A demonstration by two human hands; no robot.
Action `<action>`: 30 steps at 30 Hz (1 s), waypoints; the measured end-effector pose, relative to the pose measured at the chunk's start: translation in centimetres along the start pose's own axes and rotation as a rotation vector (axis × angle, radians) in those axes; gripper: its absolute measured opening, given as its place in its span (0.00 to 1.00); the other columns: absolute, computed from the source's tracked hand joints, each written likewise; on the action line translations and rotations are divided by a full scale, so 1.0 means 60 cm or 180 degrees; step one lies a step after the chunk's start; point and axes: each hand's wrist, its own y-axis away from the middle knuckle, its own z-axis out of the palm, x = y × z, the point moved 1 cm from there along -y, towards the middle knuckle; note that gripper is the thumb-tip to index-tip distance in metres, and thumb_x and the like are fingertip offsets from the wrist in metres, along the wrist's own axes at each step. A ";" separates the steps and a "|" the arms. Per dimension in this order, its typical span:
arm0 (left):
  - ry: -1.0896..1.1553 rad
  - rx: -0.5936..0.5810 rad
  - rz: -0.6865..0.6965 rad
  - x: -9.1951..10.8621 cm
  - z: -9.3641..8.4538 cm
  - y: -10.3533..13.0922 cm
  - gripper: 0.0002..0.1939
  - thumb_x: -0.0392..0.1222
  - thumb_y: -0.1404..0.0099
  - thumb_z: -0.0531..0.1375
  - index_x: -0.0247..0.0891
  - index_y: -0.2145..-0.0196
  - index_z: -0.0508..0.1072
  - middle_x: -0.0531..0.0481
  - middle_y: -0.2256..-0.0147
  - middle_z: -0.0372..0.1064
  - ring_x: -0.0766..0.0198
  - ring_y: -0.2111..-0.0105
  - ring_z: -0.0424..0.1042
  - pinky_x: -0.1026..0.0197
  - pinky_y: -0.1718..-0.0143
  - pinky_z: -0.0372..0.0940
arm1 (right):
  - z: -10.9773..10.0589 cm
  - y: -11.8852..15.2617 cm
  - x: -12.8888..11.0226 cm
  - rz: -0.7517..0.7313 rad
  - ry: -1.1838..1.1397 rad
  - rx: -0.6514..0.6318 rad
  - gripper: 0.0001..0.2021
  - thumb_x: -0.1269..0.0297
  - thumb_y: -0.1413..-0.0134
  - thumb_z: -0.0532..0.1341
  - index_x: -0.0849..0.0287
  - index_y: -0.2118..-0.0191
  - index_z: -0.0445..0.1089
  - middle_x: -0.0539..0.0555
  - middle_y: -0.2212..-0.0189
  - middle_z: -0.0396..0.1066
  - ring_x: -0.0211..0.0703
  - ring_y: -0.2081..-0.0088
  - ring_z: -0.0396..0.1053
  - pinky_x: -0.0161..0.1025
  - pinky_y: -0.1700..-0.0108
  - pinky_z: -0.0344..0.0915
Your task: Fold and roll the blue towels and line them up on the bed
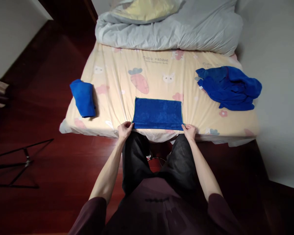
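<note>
- Folded cloth (pixel 83 98): on bed (pixel 117 75), left side.
- Left hand (pixel 124 130): pinching near-left corner of towel (pixel 158 112).
- Towel: flat at bed's near edge, between hands.
- Right hand (pixel 189 132): pinching towel's near-right corner.
- Blue heap (pixel 231 87): crumpled, bed's right.

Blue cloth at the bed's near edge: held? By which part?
Yes. The left hand pinches the blue cloth at its near left corner, the right hand at its near right corner.
</note>
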 end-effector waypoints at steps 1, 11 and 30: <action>-0.0029 -0.0038 0.0027 0.000 0.000 0.001 0.14 0.53 0.39 0.71 0.39 0.65 0.81 0.44 0.68 0.81 0.53 0.66 0.80 0.55 0.55 0.75 | 0.002 0.004 -0.001 -0.0011 0.0057 0.0059 0.18 0.45 0.46 0.71 0.57 0.70 0.78 0.64 0.70 0.83 0.59 0.65 0.83 0.49 0.58 0.79; -0.0676 -0.0282 0.2000 0.022 -0.010 0.029 0.19 0.50 0.24 0.63 0.40 0.42 0.80 0.37 0.39 0.76 0.47 0.35 0.72 0.42 0.30 0.66 | -0.021 0.066 -0.025 -0.1715 0.0589 -0.0076 0.18 0.58 0.27 0.60 0.55 0.41 0.80 0.64 0.39 0.77 0.56 0.37 0.76 0.54 0.32 0.72; -0.1357 -0.1262 0.2146 -0.017 0.017 -0.017 0.36 0.28 0.38 0.54 0.36 0.34 0.77 0.39 0.33 0.71 0.49 0.30 0.70 0.38 0.24 0.58 | -0.004 -0.003 -0.008 -0.1902 0.0845 -0.1119 0.28 0.80 0.43 0.59 0.53 0.42 0.83 0.54 0.42 0.82 0.51 0.39 0.79 0.54 0.31 0.72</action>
